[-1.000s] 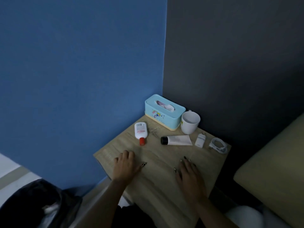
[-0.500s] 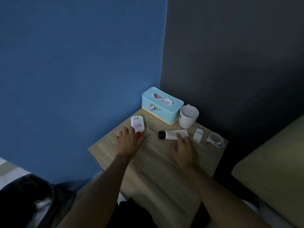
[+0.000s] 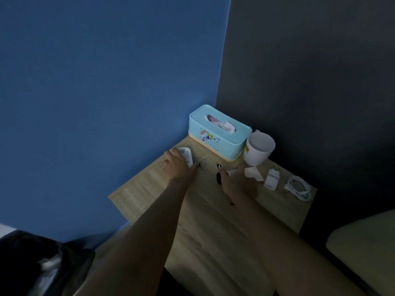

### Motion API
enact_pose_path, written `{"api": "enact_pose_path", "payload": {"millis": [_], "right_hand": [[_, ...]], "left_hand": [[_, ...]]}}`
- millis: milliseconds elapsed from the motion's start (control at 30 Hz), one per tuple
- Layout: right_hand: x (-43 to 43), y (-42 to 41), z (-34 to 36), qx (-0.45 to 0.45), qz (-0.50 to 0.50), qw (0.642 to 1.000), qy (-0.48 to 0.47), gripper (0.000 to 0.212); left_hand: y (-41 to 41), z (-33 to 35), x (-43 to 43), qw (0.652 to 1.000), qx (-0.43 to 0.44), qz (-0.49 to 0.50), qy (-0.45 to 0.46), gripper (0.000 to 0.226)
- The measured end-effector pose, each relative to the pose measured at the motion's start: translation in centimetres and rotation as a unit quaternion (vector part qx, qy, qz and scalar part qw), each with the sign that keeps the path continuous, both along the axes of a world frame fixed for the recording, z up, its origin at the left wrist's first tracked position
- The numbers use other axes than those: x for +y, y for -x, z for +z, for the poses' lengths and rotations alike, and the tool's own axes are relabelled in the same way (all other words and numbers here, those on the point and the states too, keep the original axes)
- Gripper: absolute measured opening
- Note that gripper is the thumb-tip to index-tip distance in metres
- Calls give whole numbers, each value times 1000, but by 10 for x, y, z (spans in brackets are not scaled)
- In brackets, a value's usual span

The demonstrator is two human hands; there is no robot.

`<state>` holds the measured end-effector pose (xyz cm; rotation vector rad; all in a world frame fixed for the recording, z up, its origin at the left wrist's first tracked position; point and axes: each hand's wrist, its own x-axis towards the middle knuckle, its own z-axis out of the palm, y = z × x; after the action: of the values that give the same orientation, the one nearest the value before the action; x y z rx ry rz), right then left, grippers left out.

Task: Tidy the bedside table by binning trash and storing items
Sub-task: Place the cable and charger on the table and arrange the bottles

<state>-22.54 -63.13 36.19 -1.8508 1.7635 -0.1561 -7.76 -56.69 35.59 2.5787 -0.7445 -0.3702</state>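
A light wooden desk stands in the corner where a blue wall meets a dark grey wall. The person's left hand is on a small white bottle near the desk's left edge, close to the blue wall. Its fingers are on one side of the bottle and the thumb is on the other, so they are grasping it. The right hand lies over a white tube with a black cap in the middle of the desk. The tube's flat end sticks out past the fingers. The hand is blurry, so it is hard to tell if these fingers are closed on the tube or just lying on it. A light-blue tissue box sits right in the back corner. A white mug stands just beside it, by the grey wall. A white charger plug lies to the right of the tube. A white coiled cable lies near the desk's right edge. The front half of the desk shows plain wood under the two arms. A black bin bag sits low on the left, past the desk's left edge. A pale yellow bed is on the right, with a dark gap between it and the desk.
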Motion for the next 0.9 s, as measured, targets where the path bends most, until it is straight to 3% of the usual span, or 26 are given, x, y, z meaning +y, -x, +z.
{"api": "enact_pose_path", "payload": {"millis": [67,267,400,567,733,800,900], "right_hand": [[-4,0,1,-1,2,1000,7,73],[-3,6,6,-58,-53,992,-95,91],[8,19,15,-145,-74,978,-132,105],[27,30,6,-238,-109,956,-131,80],[39,42,1,-292,-84,946,-108,41],[41,45,-3,-305,-77,944,-103,36],[41,46,-4,-312,-60,944,-88,38]], "left_hand": [[2,0,1,1000,0,-11,-5,88],[-4,31,12,997,10,-64,-36,70],[-10,61,12,989,-24,-121,-87,61],[-4,85,13,971,-100,-158,-150,58],[1,74,14,980,-127,-142,-55,92],[1,64,14,981,-140,-134,-12,101],[1,48,17,987,-103,-105,67,96]]}}
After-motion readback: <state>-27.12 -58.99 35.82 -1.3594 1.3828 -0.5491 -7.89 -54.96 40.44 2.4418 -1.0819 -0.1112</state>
